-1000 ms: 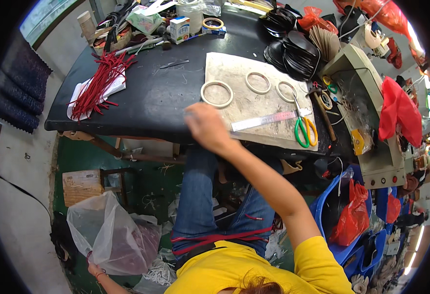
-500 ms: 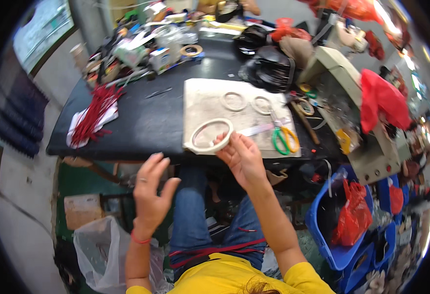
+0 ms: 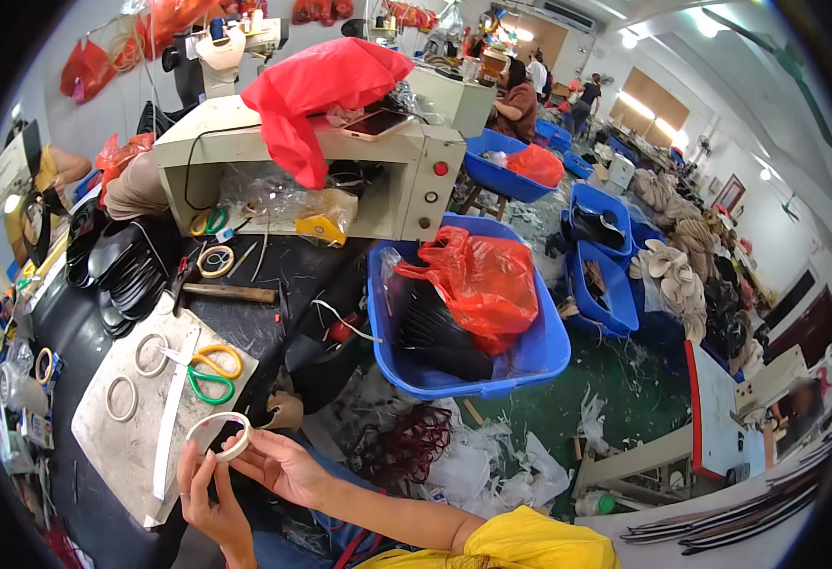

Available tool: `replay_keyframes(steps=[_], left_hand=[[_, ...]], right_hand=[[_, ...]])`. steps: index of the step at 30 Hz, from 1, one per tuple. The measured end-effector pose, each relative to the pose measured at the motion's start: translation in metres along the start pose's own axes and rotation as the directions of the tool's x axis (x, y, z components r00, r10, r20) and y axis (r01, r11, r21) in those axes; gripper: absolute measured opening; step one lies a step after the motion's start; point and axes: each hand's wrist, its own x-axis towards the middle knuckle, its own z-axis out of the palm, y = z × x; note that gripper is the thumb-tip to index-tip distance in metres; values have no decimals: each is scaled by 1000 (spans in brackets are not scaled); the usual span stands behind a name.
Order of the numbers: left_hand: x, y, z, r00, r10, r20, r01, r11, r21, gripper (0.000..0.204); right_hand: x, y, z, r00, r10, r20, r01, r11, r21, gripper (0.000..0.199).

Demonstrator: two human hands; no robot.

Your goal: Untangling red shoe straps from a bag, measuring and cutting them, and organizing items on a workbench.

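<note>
My right hand (image 3: 288, 467) grips a narrow white roll of tape (image 3: 241, 417) between thumb and fingers, above the near edge of the table. At the roll's near left side, the fingers of my left hand (image 3: 212, 507) are bent against it, partly overlapping its rim. Beyond them lies an off-white board (image 3: 103, 431). On it rest two thin white rings (image 3: 122, 398), (image 3: 151, 355), scissors (image 3: 215, 381) with one green and one orange handle, and a long white strip (image 3: 171, 431) that passes beside the blades.
A hammer-like wooden handle (image 3: 231, 293) and black curved pieces (image 3: 131, 261) lie past the board. A beige machine housing (image 3: 425, 180) stands behind, topped by a red bag (image 3: 326, 90). Blue tubs (image 3: 473, 384) stand on the littered floor at right; people work farther back.
The view has swung to the right, bringing the tubs and room into sight. My left hand, earlier open and apart from the roll, has come up to it. The right hand keeps its hold.
</note>
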Motion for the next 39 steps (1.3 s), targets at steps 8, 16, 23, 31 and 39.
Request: replay_keyframes(steps=[8, 16, 23, 31, 39], left_hand=[[-9, -15, -2, 653, -638, 408, 627, 153, -764, 31], [-57, -5, -41, 848, -371, 380, 487, 827, -280, 11], [-90, -9, -64, 667, -647, 371, 740, 516, -431, 13], [-103, -9, -74, 443, -611, 656, 793, -75, -605, 24], [-124, -5, -57, 379, -604, 701, 780, -199, -593, 28]], right_hand=[[-17, 7, -8, 983, -182, -10, 163, 905, -393, 21], [-34, 40, 7, 946, -204, 250, 259, 16, -966, 51], [-32, 72, 4, 974, 143, 175, 164, 86, -983, 67], [-46, 68, -1, 862, 220, 457, 489, -123, -863, 56], [-58, 70, -18, 846, 189, 498, 494, 71, -867, 58]])
